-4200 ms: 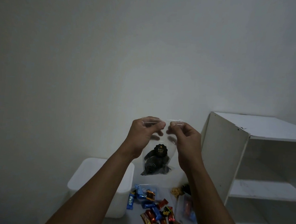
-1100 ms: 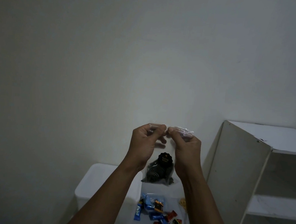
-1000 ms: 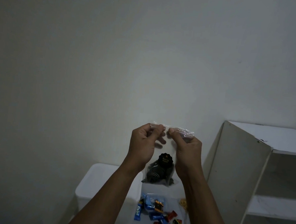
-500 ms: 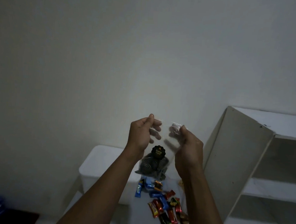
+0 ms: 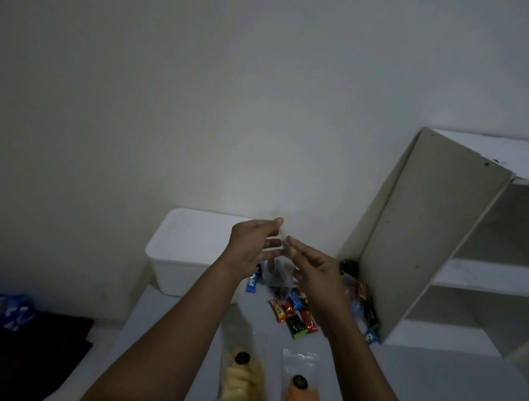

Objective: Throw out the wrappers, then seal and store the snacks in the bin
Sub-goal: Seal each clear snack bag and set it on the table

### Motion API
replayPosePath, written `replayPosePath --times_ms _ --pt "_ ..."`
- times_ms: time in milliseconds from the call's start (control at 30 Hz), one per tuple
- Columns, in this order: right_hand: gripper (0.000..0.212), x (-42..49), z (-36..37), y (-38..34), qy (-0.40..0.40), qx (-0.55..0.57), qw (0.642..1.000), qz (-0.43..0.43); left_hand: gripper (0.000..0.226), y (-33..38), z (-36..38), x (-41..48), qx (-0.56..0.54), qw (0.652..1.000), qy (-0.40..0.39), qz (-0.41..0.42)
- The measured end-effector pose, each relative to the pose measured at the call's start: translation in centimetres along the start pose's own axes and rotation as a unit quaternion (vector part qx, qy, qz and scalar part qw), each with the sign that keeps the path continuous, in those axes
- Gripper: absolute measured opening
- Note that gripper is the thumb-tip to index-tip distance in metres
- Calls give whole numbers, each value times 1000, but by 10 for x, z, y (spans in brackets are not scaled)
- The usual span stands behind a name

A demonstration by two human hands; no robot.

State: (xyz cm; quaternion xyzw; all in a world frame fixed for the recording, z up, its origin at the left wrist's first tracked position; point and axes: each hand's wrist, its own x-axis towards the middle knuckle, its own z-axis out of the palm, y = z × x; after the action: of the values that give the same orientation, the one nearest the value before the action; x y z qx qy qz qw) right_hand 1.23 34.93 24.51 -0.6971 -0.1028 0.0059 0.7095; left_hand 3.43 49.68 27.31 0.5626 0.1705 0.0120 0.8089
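— Looking at the clear bag [image 5: 276,273] of dark snacks: is anyone actually holding it?

— Hard to say. It hangs blurred between the two hands, above the loose candy bars [image 5: 294,318] on the table [image 5: 431,380], just in front of the white bin [image 5: 193,248]. The left hand [image 5: 253,250] has its fingers [image 5: 271,243] straight and apart, gripping nothing. The right hand [image 5: 317,272] is stretched out too, but the bag's top smears against it, so I can't tell if it pinches.

— So the worry?

— If nothing holds it, it drops onto the bars. If the strip isn't pressed shut along its whole length, I'd expect snacks to spill on landing.

— And the bin?

— Its top looks flat, perhaps lidded; I'd judge it needs opening first. The yellow bag [image 5: 241,380] and orange bag [image 5: 300,397] lie near the table's front edge, where a sweeping forearm could knock them off.
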Motion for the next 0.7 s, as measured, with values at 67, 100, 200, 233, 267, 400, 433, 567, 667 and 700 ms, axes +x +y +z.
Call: replayPosePath --times_ms 67,100,200,233,267,400,433,567,667,700 --pt "27 -1 -3 7 -7 -14 1000 2 24 -3 -3 1 -25 1000 -5 -15" --pt "27 -1 -4 10 -10 -15 1000 7 22 -5 -4 1 -34 999 -7 -21" --pt "29 -1 -6 16 -24 -17 1000 9 19 -7 -9 2 -51 998 -18 -34" --pt "29 -1 -6 17 -25 -23 999 5 17 -8 -10 2 -50 998 -20 -34" --pt "27 0 -6 18 -25 -26 999 1 14 -9 -11 2 -48 998 -23 -32" --pt "19 5 -4 13 -19 -24 1000 4 15 -11 -15 1 -3 999 -38 -11" --pt "17 7 -2 10 -15 -18 1000 7 17 -12 -16 1 20 999 -46 -1" --pt "14 20 2 2 6 -54 999 2 21 -15 -16 -4 136 987 -72 36" --pt "16 28 3 3 24 -101 995 0 19 -17 -15 -8 168 981 -82 50" --pt "17 29 3 4 27 -115 993 -1 17 -18 -15 -8 176 980 -78 50"
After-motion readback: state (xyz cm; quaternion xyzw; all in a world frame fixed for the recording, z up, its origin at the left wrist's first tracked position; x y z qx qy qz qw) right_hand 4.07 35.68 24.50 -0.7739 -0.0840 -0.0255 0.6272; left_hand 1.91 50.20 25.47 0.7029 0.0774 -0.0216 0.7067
